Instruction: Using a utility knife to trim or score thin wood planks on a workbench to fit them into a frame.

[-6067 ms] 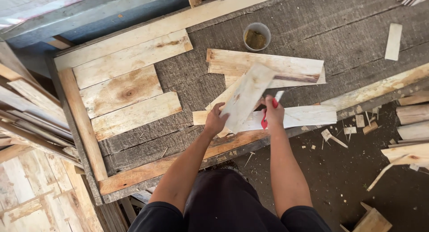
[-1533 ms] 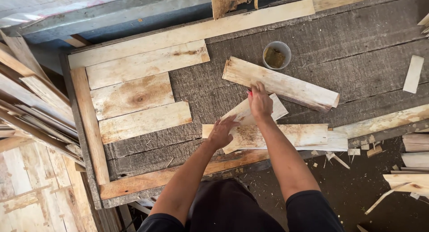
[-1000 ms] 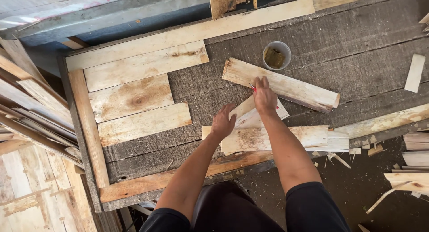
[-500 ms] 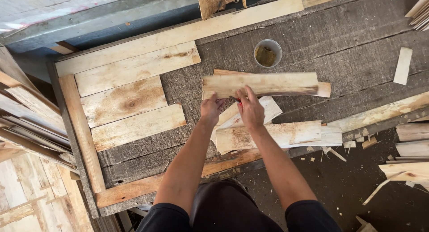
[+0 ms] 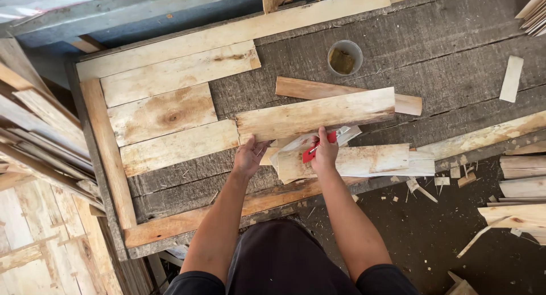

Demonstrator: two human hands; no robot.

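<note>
My left hand (image 5: pixel 248 157) grips the near edge of a pale wooden plank (image 5: pixel 316 114) at its left end. My right hand (image 5: pixel 325 153) steadies the same plank near its middle and also holds a red-handled tool (image 5: pixel 318 148) against the palm. The plank lies crosswise on the dark workbench (image 5: pixel 443 73), its left end next to three boards (image 5: pixel 165 116) set side by side inside a wooden frame (image 5: pixel 108 158). Another plank (image 5: pixel 409 103) lies just behind it. Under my hands sit more pale boards (image 5: pixel 364 161).
A small round cup (image 5: pixel 344 57) stands on the bench behind the planks. A short wood offcut (image 5: pixel 511 79) lies at the right. Scraps and stacked boards (image 5: pixel 520 192) cover the dark floor at right. Long slats (image 5: pixel 34 130) lean at the left.
Both hands have carried the plank leftward and nearer, turning it level; its left end now sits by the boards in the frame. The plank behind it is uncovered.
</note>
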